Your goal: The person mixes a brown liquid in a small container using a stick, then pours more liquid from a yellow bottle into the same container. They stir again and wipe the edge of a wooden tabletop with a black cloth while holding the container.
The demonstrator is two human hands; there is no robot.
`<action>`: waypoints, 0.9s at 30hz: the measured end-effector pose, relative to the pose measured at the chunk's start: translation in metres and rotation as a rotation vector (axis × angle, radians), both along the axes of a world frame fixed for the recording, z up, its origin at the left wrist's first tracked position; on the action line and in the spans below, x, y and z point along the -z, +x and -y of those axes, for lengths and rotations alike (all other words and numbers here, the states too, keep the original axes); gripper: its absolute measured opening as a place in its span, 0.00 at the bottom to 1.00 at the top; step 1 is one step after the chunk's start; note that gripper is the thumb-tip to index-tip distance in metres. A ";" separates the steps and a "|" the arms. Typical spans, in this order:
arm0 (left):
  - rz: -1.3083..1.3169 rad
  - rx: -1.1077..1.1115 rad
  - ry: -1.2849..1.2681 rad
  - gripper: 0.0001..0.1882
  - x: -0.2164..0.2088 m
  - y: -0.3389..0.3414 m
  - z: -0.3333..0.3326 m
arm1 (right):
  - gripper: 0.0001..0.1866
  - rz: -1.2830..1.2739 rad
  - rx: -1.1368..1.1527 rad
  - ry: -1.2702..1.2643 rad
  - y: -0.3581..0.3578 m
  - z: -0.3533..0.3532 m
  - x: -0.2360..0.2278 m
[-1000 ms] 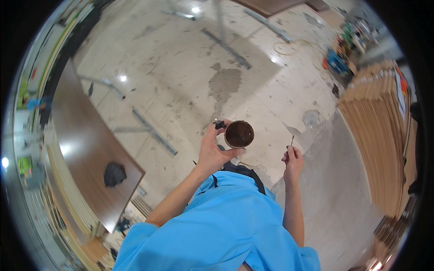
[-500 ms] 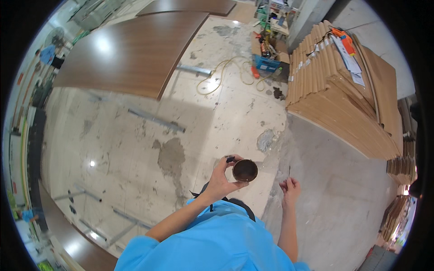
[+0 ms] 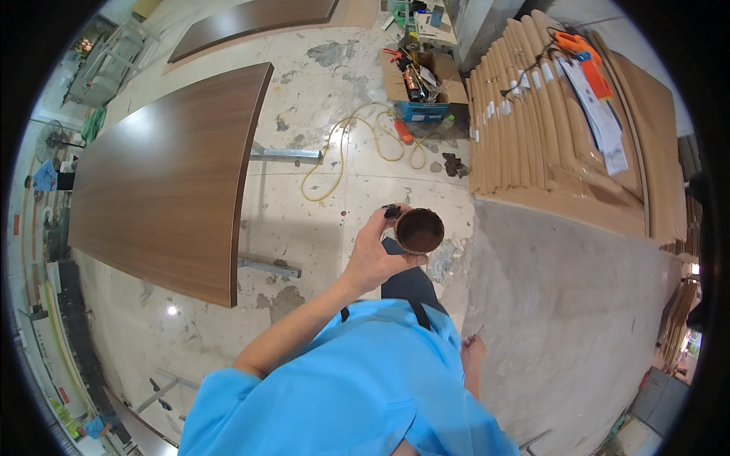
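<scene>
My left hand (image 3: 376, 254) is held out in front of my body, its fingers and thumb wrapped round an open, round brown container (image 3: 420, 232) with a dark inside. A small black item (image 3: 391, 211) shows at the fingertips beside the rim; its kind cannot be made out. Low at my right side, my right hand (image 3: 472, 353) is closed, and a short, thin stick-like thing (image 3: 480, 330) pokes up from its fingers. Most of that thing is hidden in the grip.
A brown wood-look panel (image 3: 167, 182) lies raised on metal supports (image 3: 293, 154) at the left; another panel (image 3: 251, 26) is beyond. A yellow hose or cord (image 3: 338, 144) loops across the floor near a tool box (image 3: 424, 110). Stacked cardboard (image 3: 525, 121) stands at the right.
My view has moved forward, so the panel and cardboard stack appear nearer. My right hand has dropped back beside my body. The container stays in my left hand.
</scene>
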State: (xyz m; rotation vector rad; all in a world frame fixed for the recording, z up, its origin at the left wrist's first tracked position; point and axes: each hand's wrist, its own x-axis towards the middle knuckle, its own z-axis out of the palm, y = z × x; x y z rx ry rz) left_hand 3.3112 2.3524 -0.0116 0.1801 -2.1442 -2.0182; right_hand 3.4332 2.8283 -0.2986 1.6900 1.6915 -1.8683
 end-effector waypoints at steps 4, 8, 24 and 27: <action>0.148 -0.027 0.040 0.43 -0.007 -0.086 0.044 | 0.09 -0.142 -0.209 -0.004 -0.192 0.074 -0.010; 0.240 -0.127 -0.012 0.41 -0.017 -0.159 0.094 | 0.11 -0.322 -0.534 0.060 -0.417 0.179 -0.082; 0.083 -0.321 -0.156 0.39 -0.009 -0.511 0.435 | 0.09 -0.101 -0.782 0.077 -0.674 0.506 -0.052; 0.107 -0.326 -0.143 0.40 -0.018 -0.585 0.499 | 0.08 -0.015 -0.772 0.178 -0.694 0.530 -0.038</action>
